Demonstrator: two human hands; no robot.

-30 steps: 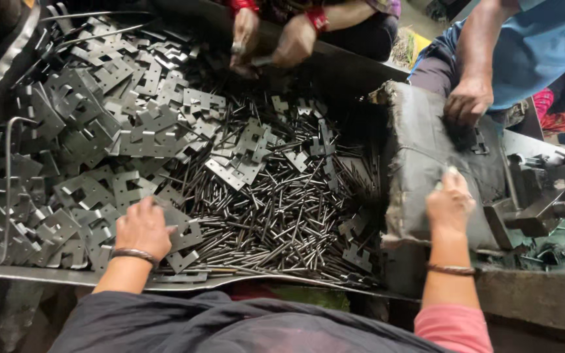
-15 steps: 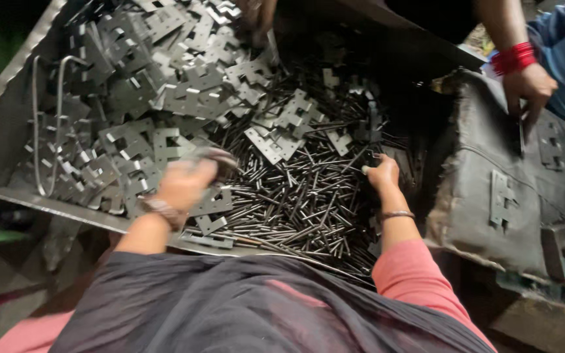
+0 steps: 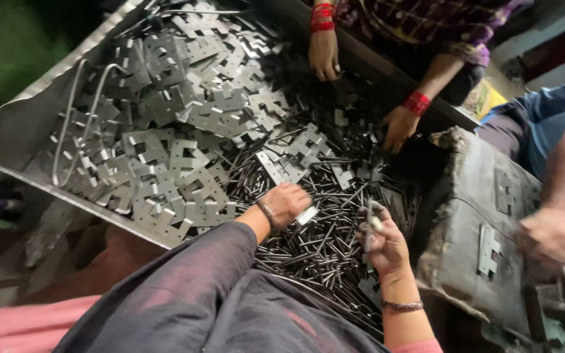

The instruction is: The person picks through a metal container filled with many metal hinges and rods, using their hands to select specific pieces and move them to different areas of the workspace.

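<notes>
Left hand [image 3: 287, 204] curled, knuckles up, wrist bent inward. Right hand [image 3: 382, 243] raised, fingers pinched shut, forearm upright.

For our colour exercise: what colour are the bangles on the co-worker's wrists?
Red bangles, clearest in the head view.

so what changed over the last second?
The right hand came off the grey block into the pin pile and now pinches a pin. The left hand moved from the plates to the pins, holding a small flat plate. The plate heap in the tray looks unchanged.
</notes>
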